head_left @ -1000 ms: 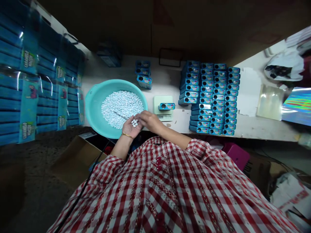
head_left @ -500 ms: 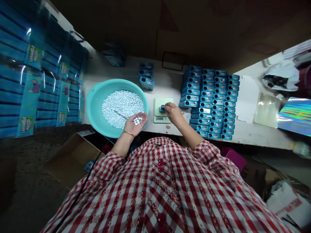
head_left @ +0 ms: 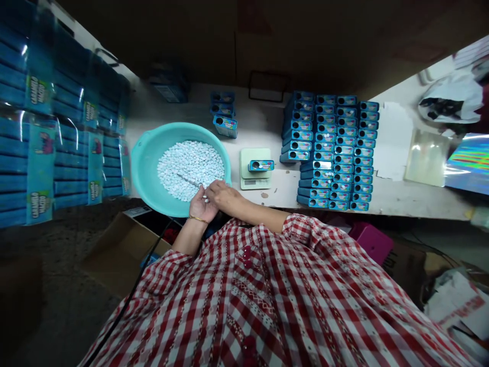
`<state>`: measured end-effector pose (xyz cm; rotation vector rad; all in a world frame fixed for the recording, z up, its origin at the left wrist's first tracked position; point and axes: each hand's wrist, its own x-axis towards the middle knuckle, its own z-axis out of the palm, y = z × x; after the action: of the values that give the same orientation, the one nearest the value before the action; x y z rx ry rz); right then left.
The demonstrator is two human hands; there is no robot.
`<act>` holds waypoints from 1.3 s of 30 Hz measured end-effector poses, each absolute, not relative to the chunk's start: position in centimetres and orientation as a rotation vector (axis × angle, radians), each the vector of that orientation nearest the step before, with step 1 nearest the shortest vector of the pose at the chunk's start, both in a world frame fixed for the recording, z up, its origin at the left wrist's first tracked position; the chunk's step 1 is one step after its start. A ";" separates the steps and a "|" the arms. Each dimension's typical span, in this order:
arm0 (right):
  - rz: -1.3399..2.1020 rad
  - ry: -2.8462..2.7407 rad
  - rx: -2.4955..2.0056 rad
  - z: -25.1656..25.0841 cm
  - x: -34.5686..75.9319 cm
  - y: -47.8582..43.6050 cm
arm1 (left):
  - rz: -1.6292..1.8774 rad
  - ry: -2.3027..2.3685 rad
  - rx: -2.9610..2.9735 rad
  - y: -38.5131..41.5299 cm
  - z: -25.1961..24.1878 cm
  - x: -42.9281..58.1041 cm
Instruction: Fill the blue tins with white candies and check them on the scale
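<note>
My left hand (head_left: pixel 201 205) is cupped palm up at the near rim of a turquoise basin (head_left: pixel 147 158), holding a few small white candies. My right hand (head_left: pixel 220 191) lies over that palm with its fingers pinched on the candies there. The basin holds a heap of pale white candies (head_left: pixel 190 167). Just to the right, a small blue tin (head_left: pixel 261 165) lies on a pale green scale (head_left: pixel 255 178). Both hands are clear of the scale.
Rows of blue tins (head_left: pixel 330 150) are stacked right of the scale, and a few more tins (head_left: pixel 224 116) stand behind the basin. Wrapped blue packs (head_left: pixel 57 132) line the left side. A cardboard box (head_left: pixel 118 252) sits on the floor below the white table (head_left: pixel 397 196).
My right hand left the tin on the scale and came back to my left palm. My left hand curled a little and drew closer to the basin's rim.
</note>
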<state>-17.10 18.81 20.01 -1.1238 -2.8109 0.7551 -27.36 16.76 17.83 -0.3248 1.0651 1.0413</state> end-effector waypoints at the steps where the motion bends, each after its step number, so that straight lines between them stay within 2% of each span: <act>1: 0.778 -2.795 -1.112 19.7 -16.8 19.1 | 1.031 1.090 -0.355 16.7 17.8 -27.4; 6: 0.944 -2.750 -1.157 19.3 -15.1 20.1 | 1.061 1.103 -0.394 16.9 18.3 -26.9; 12: 0.858 -2.766 -1.098 19.7 -14.4 19.7 | 1.008 1.138 -0.384 17.5 19.4 -25.8; 17: 1.014 -2.403 -1.196 19.2 -11.6 20.4 | 0.993 1.059 -0.280 18.6 19.6 -24.3; 21: 0.869 -2.243 -1.419 19.8 -7.8 22.1 | 0.924 0.985 -0.193 19.7 19.7 -23.3; 27: 0.635 -2.412 -1.847 20.1 -4.5 23.6 | 0.909 1.002 -0.179 20.2 19.8 -23.6; 39: 0.694 -2.349 -1.638 20.3 -5.3 22.9 | 0.932 1.007 -0.212 19.5 19.7 -24.2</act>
<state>-5.32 22.91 20.25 -1.6384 -2.3493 0.6935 -24.16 19.51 19.74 -0.2122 1.0068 0.9320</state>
